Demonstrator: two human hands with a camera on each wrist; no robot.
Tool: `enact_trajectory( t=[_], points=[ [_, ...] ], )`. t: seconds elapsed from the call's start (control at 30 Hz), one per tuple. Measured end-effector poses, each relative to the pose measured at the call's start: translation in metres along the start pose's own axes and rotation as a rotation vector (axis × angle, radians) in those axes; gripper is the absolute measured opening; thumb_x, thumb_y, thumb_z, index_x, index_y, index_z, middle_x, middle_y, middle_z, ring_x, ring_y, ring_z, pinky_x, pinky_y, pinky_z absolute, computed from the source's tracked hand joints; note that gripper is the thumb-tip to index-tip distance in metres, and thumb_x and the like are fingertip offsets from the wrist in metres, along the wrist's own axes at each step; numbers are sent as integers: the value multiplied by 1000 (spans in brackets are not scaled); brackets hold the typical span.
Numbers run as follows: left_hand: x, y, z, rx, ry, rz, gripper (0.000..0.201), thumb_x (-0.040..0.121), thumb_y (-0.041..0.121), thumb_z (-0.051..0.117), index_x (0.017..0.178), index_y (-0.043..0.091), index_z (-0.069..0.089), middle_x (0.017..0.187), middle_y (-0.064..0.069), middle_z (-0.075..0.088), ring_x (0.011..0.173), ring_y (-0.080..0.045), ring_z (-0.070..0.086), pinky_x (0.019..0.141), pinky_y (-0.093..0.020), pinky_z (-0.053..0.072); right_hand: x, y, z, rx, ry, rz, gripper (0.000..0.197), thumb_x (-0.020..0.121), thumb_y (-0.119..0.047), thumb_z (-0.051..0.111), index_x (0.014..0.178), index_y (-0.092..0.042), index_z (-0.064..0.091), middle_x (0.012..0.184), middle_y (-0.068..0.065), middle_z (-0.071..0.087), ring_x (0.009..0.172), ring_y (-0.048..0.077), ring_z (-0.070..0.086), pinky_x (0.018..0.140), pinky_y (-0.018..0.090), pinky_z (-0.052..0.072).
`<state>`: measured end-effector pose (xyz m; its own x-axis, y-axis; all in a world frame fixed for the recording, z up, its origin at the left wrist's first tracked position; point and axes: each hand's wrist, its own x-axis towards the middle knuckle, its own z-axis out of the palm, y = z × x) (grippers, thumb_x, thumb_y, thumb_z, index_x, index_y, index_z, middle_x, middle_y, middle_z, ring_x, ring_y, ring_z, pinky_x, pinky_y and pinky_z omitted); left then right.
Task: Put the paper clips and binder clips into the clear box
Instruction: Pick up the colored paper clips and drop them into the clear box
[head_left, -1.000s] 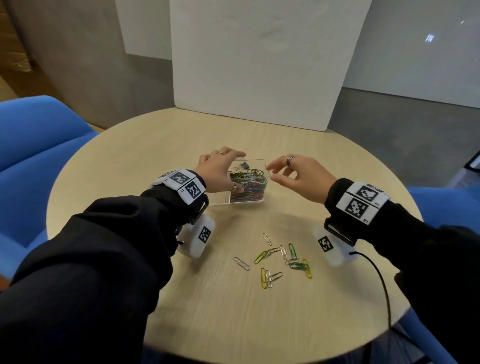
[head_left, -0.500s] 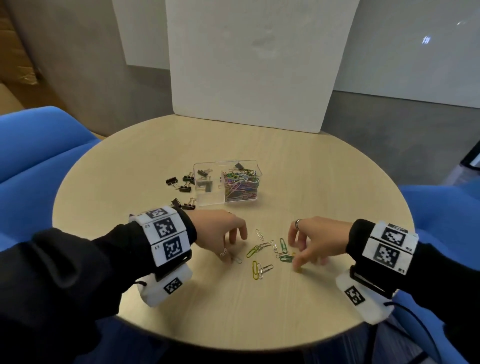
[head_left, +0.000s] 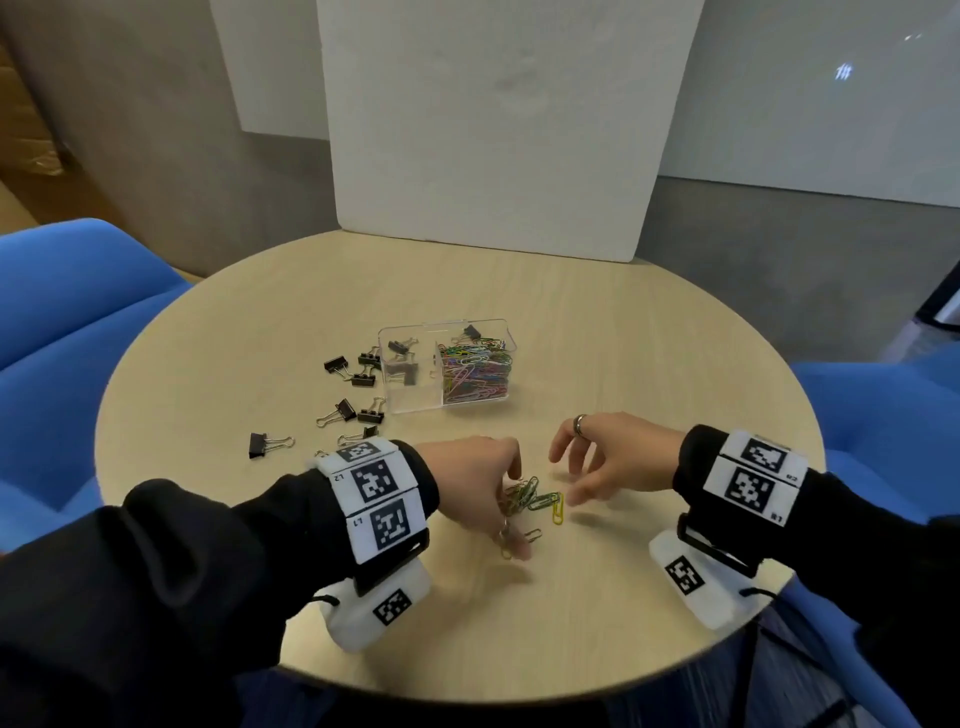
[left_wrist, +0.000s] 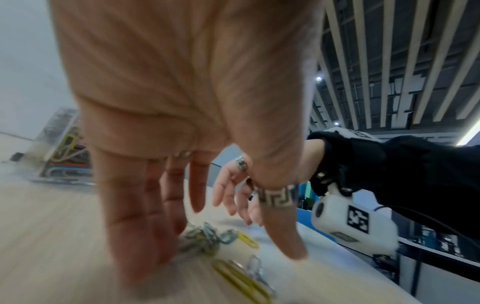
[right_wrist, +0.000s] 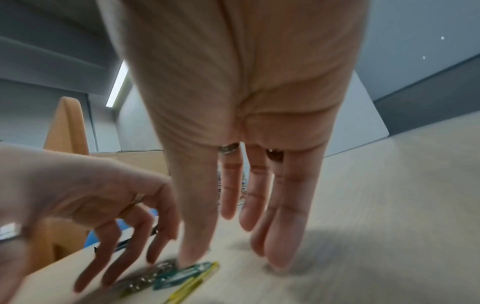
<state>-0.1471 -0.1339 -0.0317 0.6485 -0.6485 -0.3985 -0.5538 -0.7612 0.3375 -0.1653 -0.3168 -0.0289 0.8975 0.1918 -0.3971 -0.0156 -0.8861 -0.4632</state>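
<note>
Left hand (head_left: 478, 480): palm down at near centre, fingers pointing down and loosely spread, tips at the tabletop; a patterned ring on the thumb.
Right hand (head_left: 608, 460): palm down just right of the left hand, apart from it, fingers straight and spread downward; a ring on one finger.
Forearms: both in black sleeves, wrists wearing white marker bands.

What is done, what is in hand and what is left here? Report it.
Done: the clear box already holds a pile of paper clips in its right compartment and a few binder clips in its left.

In hand: the left hand and right hand are raking the loose paper clips together on the table; nothing is lifted.

Left: that pile, and the black binder clips lying left of the box.
</note>
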Motion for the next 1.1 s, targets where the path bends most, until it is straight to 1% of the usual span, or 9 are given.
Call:
enact_trajectory(
  t=[0.13, 0.27, 0.33, 0.47, 0.57, 0.67, 0.87, 0.97, 1.1],
  points=[
    [3, 11, 11, 94, -11, 11, 82, 62, 52, 78, 123, 12, 40, 117, -4, 51, 98, -19, 50, 88, -32, 48, -2, 2, 2, -87, -106, -2, 53, 67, -21, 82, 106, -32, 48, 97, -7, 54, 71, 3, 55, 71, 19, 47],
    [9, 6, 4, 45, 26, 21, 71, 70, 33, 79, 125, 10, 39, 121, -7, 51, 101, -21, 52, 83, -27, 45, 8, -7, 6, -156, -75, -72, 80, 63, -20, 84, 129, -26, 41, 109, -5, 39, 75, 11, 53, 76, 26, 48],
    [10, 0, 0, 29, 61, 21, 65, 71, 28, 78, 123, 11, 42, 120, -8, 52, 95, -18, 50, 80, -27, 44, 14, -12, 5, -193, -92, -107, 84, 62, -21, 85, 132, -26, 38, 112, -6, 33, 79, 13, 50, 75, 26, 45],
    [6, -7, 3, 22, 31, 34, 74, 65, 32, 83, 123, 12, 42, 120, -5, 49, 92, -15, 48, 81, -25, 45, 23, -17, 3, -196, -112, -147, 68, 63, -21, 84, 122, -21, 51, 113, -5, 36, 78, 12, 47, 72, 21, 44],
    [2, -10, 2, 41, -2, 84, 80, 60, 33, 85, 125, 16, 43, 118, -2, 46, 91, -12, 46, 78, -19, 40, 27, -19, 3, -214, -96, -166, 56, 64, -24, 83, 114, -20, 56, 101, -7, 43, 72, 7, 46, 66, 16, 41],
    [3, -12, -2, 29, -10, 113, 69, 63, 28, 84, 122, 18, 50, 111, 1, 50, 88, -11, 49, 72, -17, 37, 28, -20, 5, -210, -84, -166, 41, 68, -26, 81, 99, -24, 54, 81, -16, 47, 71, 7, 48, 66, 17, 40],
    [9, -13, -1, 11, 83, 137, 37, 73, 19, 77, 108, 14, 65, 101, 0, 69, 83, -12, 58, 63, -14, 41, 27, -18, 9, -197, -80, -165, 26, 76, -27, 75, 97, -16, 65, 68, -14, 53, 63, 1, 49, 61, 13, 38],
    [13, -10, -1, 45, 109, 121, 31, 77, 23, 74, 106, 14, 66, 104, -2, 69, 91, -17, 62, 70, -19, 43, 26, -17, 12, -226, -69, -164, 21, 80, -26, 70, 98, -16, 63, 71, -11, 54, 63, 1, 49, 59, 10, 36],
    [15, -8, 0, 90, 104, 104, 26, 84, 20, 67, 109, 13, 65, 108, -5, 67, 99, -20, 61, 76, -24, 44, 22, -17, 17, -264, -54, -158, 23, 86, -22, 64, 105, -10, 62, 87, -3, 56, 78, 13, 51, 61, 10, 35]
  ],
)
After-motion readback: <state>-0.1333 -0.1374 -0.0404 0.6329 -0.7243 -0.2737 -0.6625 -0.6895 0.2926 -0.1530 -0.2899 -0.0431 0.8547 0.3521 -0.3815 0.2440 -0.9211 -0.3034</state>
